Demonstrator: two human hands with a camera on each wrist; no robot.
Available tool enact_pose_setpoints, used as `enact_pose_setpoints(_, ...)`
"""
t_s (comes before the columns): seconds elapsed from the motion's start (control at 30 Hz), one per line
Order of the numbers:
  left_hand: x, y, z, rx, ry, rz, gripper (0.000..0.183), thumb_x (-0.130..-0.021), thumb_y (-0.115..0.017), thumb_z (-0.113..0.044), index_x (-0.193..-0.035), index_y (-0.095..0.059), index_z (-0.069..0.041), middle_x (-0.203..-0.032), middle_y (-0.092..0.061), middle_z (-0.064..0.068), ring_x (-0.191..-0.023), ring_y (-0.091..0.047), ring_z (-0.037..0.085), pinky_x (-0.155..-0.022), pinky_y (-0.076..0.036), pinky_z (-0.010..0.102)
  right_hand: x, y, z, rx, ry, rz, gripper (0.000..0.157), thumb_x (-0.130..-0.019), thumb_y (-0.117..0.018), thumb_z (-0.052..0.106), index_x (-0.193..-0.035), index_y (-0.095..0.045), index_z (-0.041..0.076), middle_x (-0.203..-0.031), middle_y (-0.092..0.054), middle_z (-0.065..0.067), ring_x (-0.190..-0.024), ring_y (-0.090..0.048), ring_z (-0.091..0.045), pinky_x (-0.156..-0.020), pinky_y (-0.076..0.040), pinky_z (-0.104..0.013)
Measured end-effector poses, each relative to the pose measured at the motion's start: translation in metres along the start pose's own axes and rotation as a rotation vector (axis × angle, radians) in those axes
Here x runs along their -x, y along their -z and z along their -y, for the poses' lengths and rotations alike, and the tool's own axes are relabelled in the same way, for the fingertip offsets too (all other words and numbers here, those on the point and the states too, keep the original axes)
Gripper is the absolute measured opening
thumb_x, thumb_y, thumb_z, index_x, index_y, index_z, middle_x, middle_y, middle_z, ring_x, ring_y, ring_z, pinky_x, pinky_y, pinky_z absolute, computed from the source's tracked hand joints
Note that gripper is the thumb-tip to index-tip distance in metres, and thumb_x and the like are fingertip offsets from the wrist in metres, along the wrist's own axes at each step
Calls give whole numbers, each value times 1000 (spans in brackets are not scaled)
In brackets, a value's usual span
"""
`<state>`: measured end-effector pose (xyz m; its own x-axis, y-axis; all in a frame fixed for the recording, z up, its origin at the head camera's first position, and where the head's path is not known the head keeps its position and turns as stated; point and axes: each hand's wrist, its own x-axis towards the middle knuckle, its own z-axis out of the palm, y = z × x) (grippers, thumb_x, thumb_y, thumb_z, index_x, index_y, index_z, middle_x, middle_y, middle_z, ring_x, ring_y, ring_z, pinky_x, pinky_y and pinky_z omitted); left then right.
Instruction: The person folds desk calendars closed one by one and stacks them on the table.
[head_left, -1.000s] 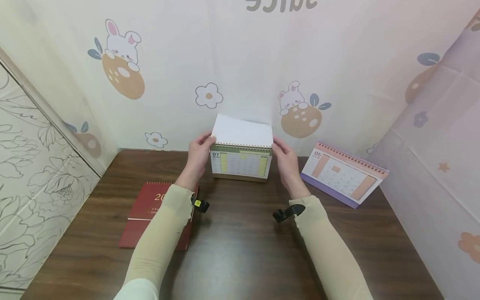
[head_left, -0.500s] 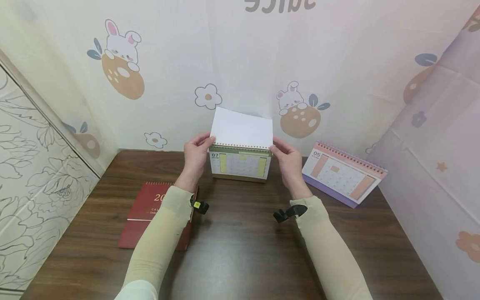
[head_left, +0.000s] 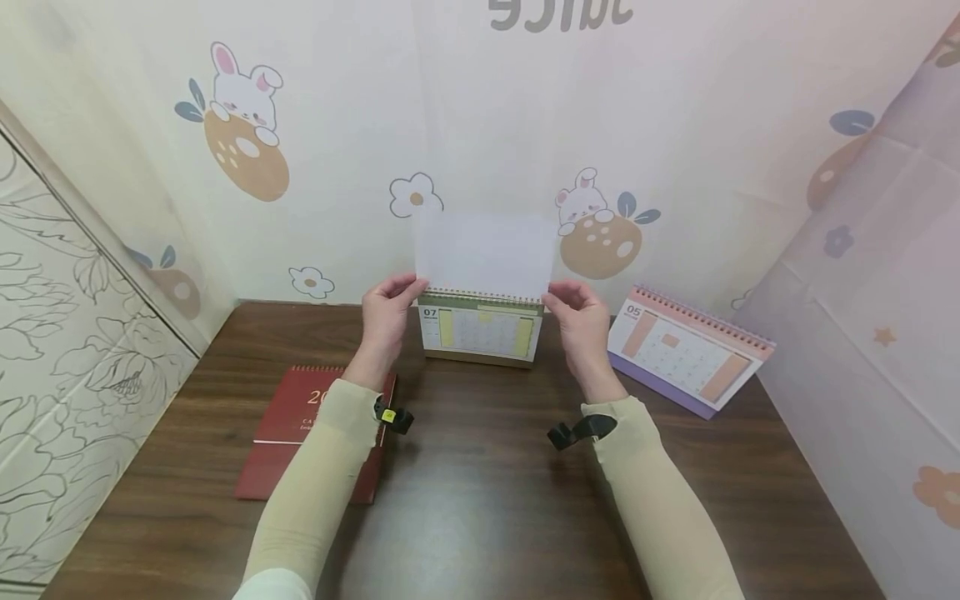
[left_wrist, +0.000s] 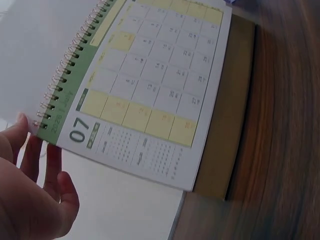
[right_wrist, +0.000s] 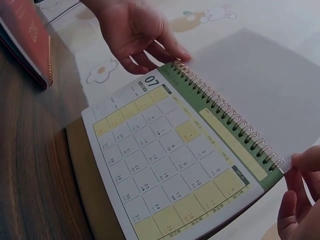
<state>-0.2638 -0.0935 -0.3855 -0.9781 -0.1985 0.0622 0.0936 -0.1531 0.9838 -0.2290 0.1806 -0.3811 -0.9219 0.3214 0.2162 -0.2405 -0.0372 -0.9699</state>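
A green-topped desk calendar [head_left: 480, 329] open at the July page stands at the table's back, on a brown base. From its ring binding [right_wrist: 227, 112] a blank white sheet [head_left: 483, 250] rises in front of the wall cloth. My left hand [head_left: 386, 321] pinches the calendar's top left corner, thumb in front at the end of the rings and fingers behind, as the left wrist view shows. At the opposite corner my right hand [head_left: 583, 329] does likewise, its thumb [right_wrist: 306, 159] right by the last ring.
A red calendar [head_left: 273, 467] lies at the left, partly under the left forearm in the head view. A pink and purple desk calendar [head_left: 682, 354] showing 05 stands at the right. Patterned cloth [head_left: 480, 108] hangs behind the dark wooden table [head_left: 465, 500].
The white sheet has swung up, and its top edge is now higher and more level. Both hands have shifted slightly outward while staying at the calendar's top corners.
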Motion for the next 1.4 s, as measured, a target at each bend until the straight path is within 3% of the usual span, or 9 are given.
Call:
enact_pose_setpoints(0.3, 4, 14, -1, -89, 8, 102, 29, -92, -75, -21, -115, -73, -5, -117, -69, 3, -114, -57, 16, -99, -43, 34, 3, 5, -5, 38, 58, 41, 8, -87, -74, 1, -95, -76, 3, -90, -73, 3, -100, -61, -16, -81, -49, -28)
enact_pose_setpoints(0.47, 5, 21, 2, -117, 20, 136, 27, -95, -66, -5, -122, -70, -2, -123, -66, 5, -115, -56, 16, -96, -46, 33, 4, 8, -11, 14, 105, 67, 11, -88, -69, -8, -98, -73, -9, -102, -75, -4, -107, -63, -16, -82, -50, -27)
enact_pose_setpoints(0.57, 7, 25, 3, -143, 32, 160, 28, -96, -66, -6, -123, -70, -4, -119, -66, 7, -109, -58, 18, -87, -49, 30, 5, 10, -13, 58, 116, 69, 12, -88, -68, -9, -99, -71, -13, -106, -72, -8, -105, -62, -14, -82, -49, -26)
enact_pose_setpoints(0.73, 8, 33, 5, -142, 38, 250, 34, -97, -68, -15, -129, -66, -4, -127, -65, 7, -117, -58, 17, -88, -51, 26, 17, 12, 2, 186, 69, 111, 16, -92, -64, -5, -105, -72, -10, -106, -68, -15, -98, -60, -11, -87, -48, -25)
enact_pose_setpoints(0.83, 8, 37, 6, -149, 37, 291, 36, -98, -66, -17, -132, -64, -5, -132, -64, 7, -122, -56, 18, -95, -49, 31, 26, 12, 14, 230, 28, 145, 19, -94, -63, -2, -110, -71, -8, -110, -69, -18, -100, -62, -14, -88, -48, -26)
enact_pose_setpoints(0.93, 8, 40, 7, -126, 53, 319, 35, -100, -63, -16, -133, -63, -5, -134, -62, 7, -124, -56, 19, -103, -44, 41, 23, 15, 3, 226, -10, 165, 22, -95, -64, 2, -114, -71, -5, -117, -69, -19, -107, -62, -18, -90, -48, -27)
enact_pose_setpoints(1.1, 7, 36, 14, -117, 76, 257, 36, -98, -66, -25, -128, -67, -6, -131, -64, 6, -121, -54, 25, -106, -38, 52, 13, 20, -28, 199, -29, 169, 25, -96, -68, 13, -117, -72, 2, -120, -69, -12, -113, -60, -20, -95, -48, -30)
enact_pose_setpoints(1.27, 3, 23, 27, -168, 59, 126, 31, -91, -75, -30, -114, -70, -9, -113, -66, 7, -105, -56, 26, -95, -44, 47, 14, 17, -34, 270, 25, 132, 28, -91, -75, 22, -113, -72, 5, -111, -70, -9, -101, -63, -19, -84, -52, -28)
enact_pose_setpoints(1.4, -2, 18, 37, -194, 43, 84, 26, -90, -77, -23, -108, -66, -8, -103, -68, 8, -95, -58, 19, -87, -45, 40, 12, 13, -40, 293, 75, 79, 29, -89, -77, 15, -113, -68, 2, -106, -69, -12, -95, -65, -21, -77, -51, -24)
